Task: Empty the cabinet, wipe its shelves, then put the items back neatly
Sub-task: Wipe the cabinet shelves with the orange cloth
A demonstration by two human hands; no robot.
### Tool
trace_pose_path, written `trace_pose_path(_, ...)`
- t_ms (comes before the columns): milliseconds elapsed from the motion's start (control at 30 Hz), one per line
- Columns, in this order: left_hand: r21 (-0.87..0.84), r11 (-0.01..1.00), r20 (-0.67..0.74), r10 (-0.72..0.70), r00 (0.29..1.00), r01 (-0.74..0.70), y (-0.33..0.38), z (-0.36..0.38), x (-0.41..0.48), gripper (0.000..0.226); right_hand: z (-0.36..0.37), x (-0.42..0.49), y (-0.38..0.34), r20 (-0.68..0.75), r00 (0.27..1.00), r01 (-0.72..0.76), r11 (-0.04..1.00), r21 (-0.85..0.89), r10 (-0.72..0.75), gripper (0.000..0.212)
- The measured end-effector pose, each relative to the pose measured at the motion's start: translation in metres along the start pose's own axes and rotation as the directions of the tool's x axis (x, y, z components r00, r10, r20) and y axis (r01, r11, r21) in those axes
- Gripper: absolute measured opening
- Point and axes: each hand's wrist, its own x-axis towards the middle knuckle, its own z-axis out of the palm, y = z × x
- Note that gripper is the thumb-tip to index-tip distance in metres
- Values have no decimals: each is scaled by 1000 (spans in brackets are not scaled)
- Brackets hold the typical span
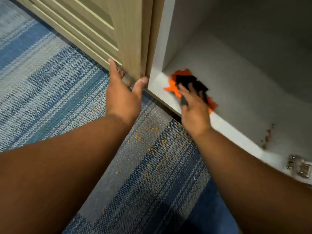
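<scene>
Below the left hand [124, 97], spread open against the cabinet door [131, 39], orange crumbs [152, 150] dot the carpet [50, 98]; the right hand [194, 108] presses flat on a cloth [190, 81].

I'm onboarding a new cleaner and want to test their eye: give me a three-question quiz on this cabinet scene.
1. True or false: the right hand presses an orange and black cloth onto the cabinet floor.
2. Multiple choice: the left hand touches A) a bucket, B) the closed door beside the open compartment, C) a drawer handle.
3. Short answer: orange crumbs lie on the rug; where else do crumbs show?

Key: 1 true. 2 B. 3 On the cabinet floor, at its front towards the metal hinge.
</scene>
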Motion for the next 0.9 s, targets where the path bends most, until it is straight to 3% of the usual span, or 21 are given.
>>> trace_pose_path(67,-27,1000,2,-6,1000,6,-1,3,0,99,17,-31,-10,71,991,112,994,18,-113,64)
trace_pose_path(167,-55,998,-4,-20,1000,20,-3,7,0,97,-2,-63,-15,48,998,18,983,182,-27,53)
trace_pose_path(233,-39,999,-2,-26,1000,26,-5,9,-1,97,-31,-49,-10,-181,976,-91,981,174,122,37)
trace_pose_path(267,-27,999,-1,-27,1000,27,-6,9,-1,97,-43,-32,-6,-319,931,-143,980,136,180,33)
trace_pose_path(333,-21,1000,-3,-19,1000,19,-8,9,-1,96,-56,8,-5,-416,888,-169,981,98,195,33)
trace_pose_path(367,-21,1000,-7,-14,1000,14,-7,9,-1,96,-53,26,-8,-362,920,-123,988,96,149,34)
trace_pose_path(433,-5,1000,-17,-8,1000,8,-5,8,-1,96,-26,41,-17,-104,994,-6,998,61,13,40)
trace_pose_path(500,8,1000,-22,6,1000,-6,-1,4,-2,96,5,23,-31,89,994,61,998,9,-61,54)
trace_pose_path(600,19,1000,2,0,1000,0,3,1,-3,94,16,-37,-37,184,978,79,993,87,-94,53)
trace_pose_path(667,43,999,2,5,1000,-5,1,-2,-3,87,2,-67,-27,67,997,32,982,187,-45,31)
trace_pose_path(733,95,993,-34,79,996,-75,-6,1,-7,62,-27,-63,-15,-119,979,-122,946,300,164,16)
trace_pose_path(800,219,962,-37,176,984,-164,-14,3,-17,30,-57,-34,-4,-313,880,-228,895,384,358,25)
trace_pose_path(900,395,830,232,326,917,-395,-18,19,-41,22,-101,26,23,-537,748,-258,917,305,389,37)
